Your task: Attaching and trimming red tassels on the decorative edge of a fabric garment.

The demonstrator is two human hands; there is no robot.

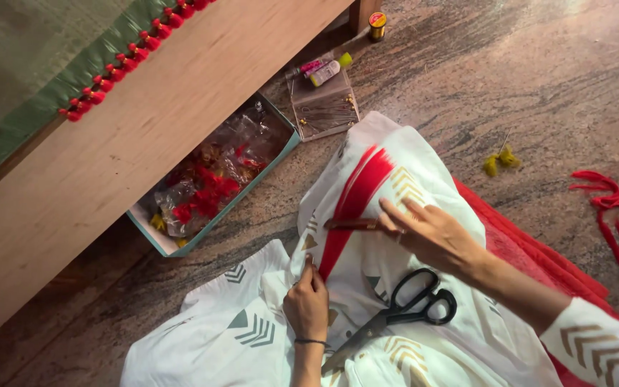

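Combing out the red thread bundle [352,197] across your white-clad knee, your left hand [306,304] pinches its lower end shut while your right hand [430,233], fingers closed on the brown comb [352,224], should draw steadily along the strands.

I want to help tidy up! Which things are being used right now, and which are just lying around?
In use:
- bundle of red threads, pinched by the left hand
- small brown comb in the right hand

Lying about:
- black-handled scissors on the lap
- teal box of packets
- yellow tassels
- loose red thread
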